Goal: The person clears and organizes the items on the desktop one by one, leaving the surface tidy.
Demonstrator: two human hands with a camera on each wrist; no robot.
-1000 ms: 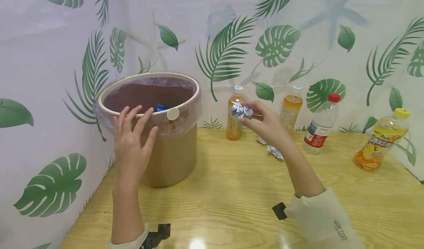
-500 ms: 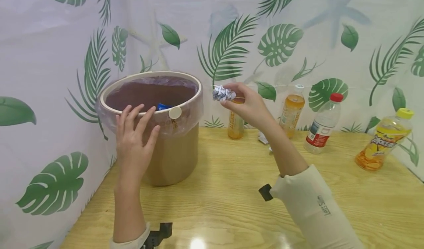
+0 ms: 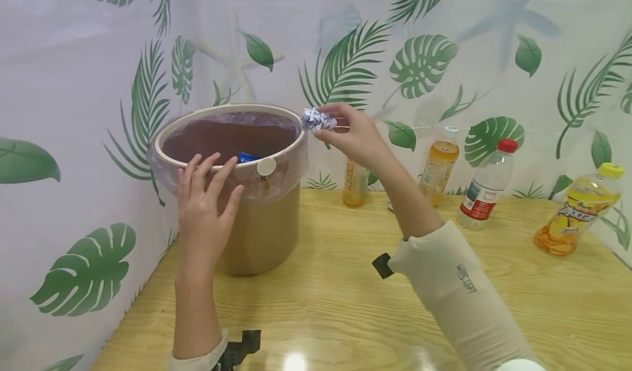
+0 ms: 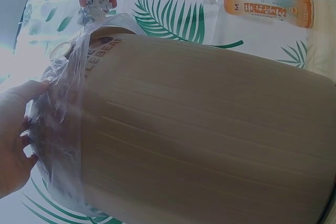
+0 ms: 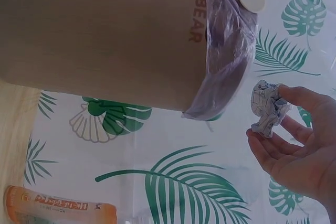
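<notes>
A crumpled ball of printed paper [image 3: 316,119] is pinched between the thumb and fingers of my right hand [image 3: 351,135], level with the bin's right rim and just outside it. The tan trash can [image 3: 257,234] has a clear plastic liner [image 3: 286,176] folded over its cream rim. My left hand [image 3: 204,206] rests at the near side of that rim, fingers spread and fairly straight over the liner. In the right wrist view, the paper ball [image 5: 269,107] sits at the fingertips, apart from the liner. Something blue [image 3: 248,157] shows inside the can.
Behind my right forearm stand two orange-drink bottles [image 3: 355,181], one partly covered by the hand. Farther right are a clear bottle with a red cap [image 3: 486,190] and a yellow-capped bottle [image 3: 577,212]. Leaf-print sheeting [image 3: 424,66] lines the back and left of the wooden table [image 3: 336,305].
My right hand has carried the paper ball left and upward, from in front of an orange-drink bottle to beside the can's rim. The left hand stays at the rim.
</notes>
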